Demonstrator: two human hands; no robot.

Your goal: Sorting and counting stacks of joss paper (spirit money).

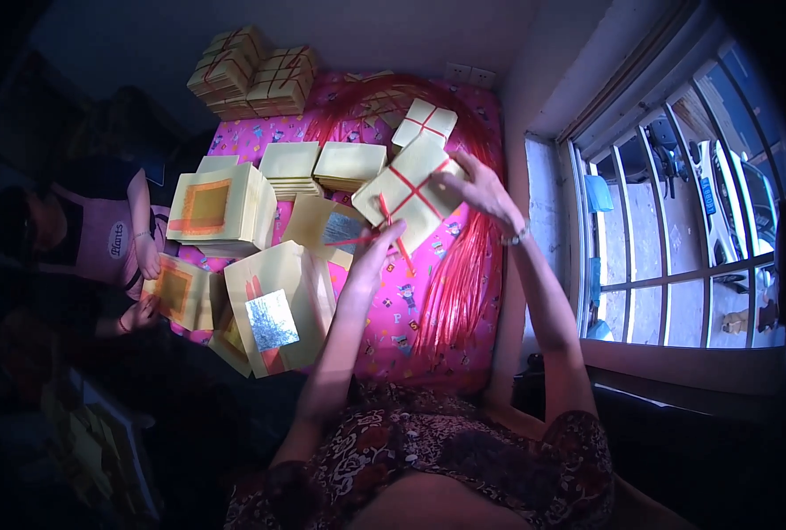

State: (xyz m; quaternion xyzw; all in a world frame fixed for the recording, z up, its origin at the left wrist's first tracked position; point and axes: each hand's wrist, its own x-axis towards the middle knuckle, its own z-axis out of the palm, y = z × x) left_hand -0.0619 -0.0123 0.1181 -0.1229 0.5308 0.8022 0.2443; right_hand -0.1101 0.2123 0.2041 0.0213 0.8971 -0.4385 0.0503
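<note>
Word point(116, 239) on pink apron point(92, 256), letter point(398, 320) on pink tablecloth point(379, 305), characters on blue car plate point(707, 196).

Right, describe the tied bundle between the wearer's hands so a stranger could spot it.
Find the pink patterned cloth, then the long red strips along its right side. At their left, between the left hand and the right hand, is a pale yellow bundle. Loose red ends by the left hand set it apart from the tied bundle just beyond.
</note>
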